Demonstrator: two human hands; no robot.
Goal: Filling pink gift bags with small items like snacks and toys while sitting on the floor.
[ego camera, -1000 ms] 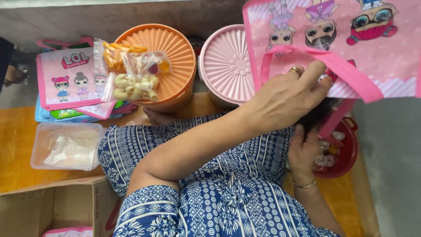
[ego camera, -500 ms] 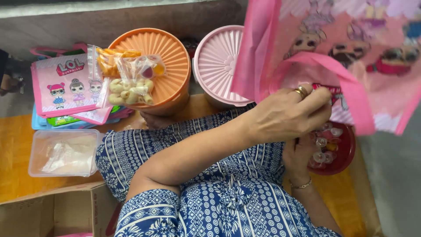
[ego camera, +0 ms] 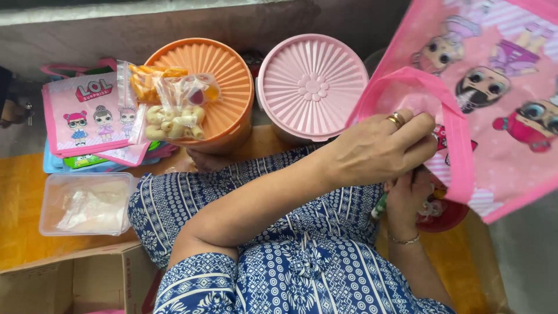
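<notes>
Pink gift bag (ego camera: 494, 99) with cartoon dolls, now tipped and lifted higher at the right than a second ago, mouth turned toward the lap. Left hand (ego camera: 378, 152) reaching across the body, fingers pinched on the bag's rim beside the pink handle (ego camera: 459, 145). Right hand (ego camera: 407, 197) underneath, partly hidden, fingers curled at the opening over a red bowl (ego camera: 447, 215); grip unclear. Judging by that, bag opened for filling. Snack packets (ego camera: 174, 107) untouched on the orange tub lid (ego camera: 226, 75), pink tub lid (ego camera: 313, 86) alongside.

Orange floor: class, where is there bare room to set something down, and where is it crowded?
Bare orange floor lies left of the clear tub, below the stacked pink bags. Crowded: snack packets cover the orange lid, beside the pink lid.
</notes>
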